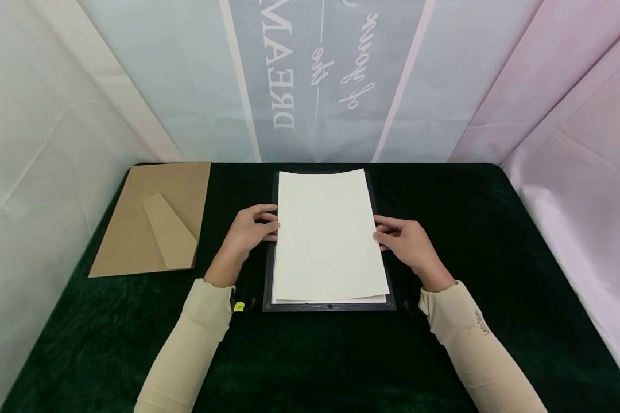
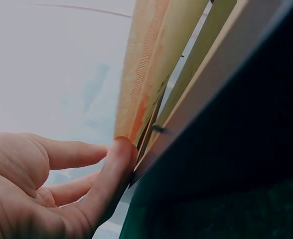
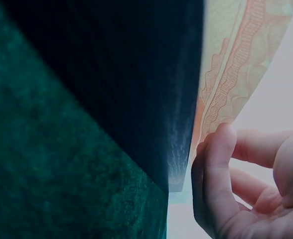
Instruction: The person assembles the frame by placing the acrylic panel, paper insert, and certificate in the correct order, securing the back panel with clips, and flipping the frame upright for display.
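Head view: one white sheet (image 1: pixel 330 235), two hands

Left hand (image 1: pixel 249 226) and right hand (image 1: pixel 407 240), apart, pinch its opposite side edges over one dark frame (image 1: pixel 329 307). One brown board (image 1: pixel 126 218) with one flap (image 1: pixel 170 232) lies left.

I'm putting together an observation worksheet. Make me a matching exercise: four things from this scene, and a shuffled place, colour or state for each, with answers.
Column one
1. white paper sheet
2. black picture frame
3. brown backing board
4. velvety tablecloth

Column two
A. dark green, spread across the table
B. held at its side edges by the left hand and right hand
C. off to the left, touched by neither hand
D. beneath the paper, its rim showing

Pairs: 1-B, 2-D, 3-C, 4-A
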Demonstrator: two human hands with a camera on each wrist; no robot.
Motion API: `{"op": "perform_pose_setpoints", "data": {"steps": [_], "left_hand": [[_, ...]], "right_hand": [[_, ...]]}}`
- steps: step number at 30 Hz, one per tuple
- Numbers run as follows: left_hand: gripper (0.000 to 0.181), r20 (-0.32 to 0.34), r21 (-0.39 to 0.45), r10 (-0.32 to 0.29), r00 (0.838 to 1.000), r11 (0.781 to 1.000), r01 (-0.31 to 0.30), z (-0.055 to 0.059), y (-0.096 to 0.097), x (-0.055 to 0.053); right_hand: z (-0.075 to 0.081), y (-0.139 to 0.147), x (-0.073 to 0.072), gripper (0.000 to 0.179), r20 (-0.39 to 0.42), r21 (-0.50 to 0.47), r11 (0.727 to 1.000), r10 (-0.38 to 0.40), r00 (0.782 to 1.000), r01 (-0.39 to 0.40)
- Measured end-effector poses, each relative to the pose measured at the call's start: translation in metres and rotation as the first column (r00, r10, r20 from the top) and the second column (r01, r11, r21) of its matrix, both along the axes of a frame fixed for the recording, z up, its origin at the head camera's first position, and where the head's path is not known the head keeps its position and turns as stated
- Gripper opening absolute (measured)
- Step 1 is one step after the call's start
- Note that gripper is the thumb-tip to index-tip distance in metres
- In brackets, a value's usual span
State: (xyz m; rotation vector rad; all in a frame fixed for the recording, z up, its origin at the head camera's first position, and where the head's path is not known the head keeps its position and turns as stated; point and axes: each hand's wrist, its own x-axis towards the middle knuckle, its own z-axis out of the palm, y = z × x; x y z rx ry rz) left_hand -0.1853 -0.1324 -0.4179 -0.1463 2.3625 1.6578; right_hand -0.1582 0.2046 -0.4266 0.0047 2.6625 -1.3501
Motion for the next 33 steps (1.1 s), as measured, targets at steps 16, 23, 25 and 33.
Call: {"op": "perform_pose_setpoints", "data": {"steps": [16,23,25,33], "left_hand": [[0.042,-0.015,-0.002,-0.024,1.0,1.0,0.024,0.006,-0.009,0.002],[0.041,-0.037,-0.081,-0.078,0.996,0.994,0.075,0.007,-0.007,0.003],[0.041,-0.042,-0.11,-0.097,0.994,0.99,0.092,0.008,-0.006,0.003],[0.041,-0.111,-0.231,-0.194,0.975,0.959,0.164,0.014,-0.003,0.005]], "right_hand": [[0.004,0.0,0.003,0.048,0.059,0.033,0.999,0.025,0.998,-0.027],[0.003,-0.002,0.005,0.049,0.063,0.08,0.995,0.052,0.997,-0.057],[0.003,-0.003,0.005,0.05,0.059,0.093,0.994,0.051,0.997,-0.056],[0.005,-0.004,0.005,0.048,0.036,0.112,0.993,0.025,0.999,-0.029]]}}
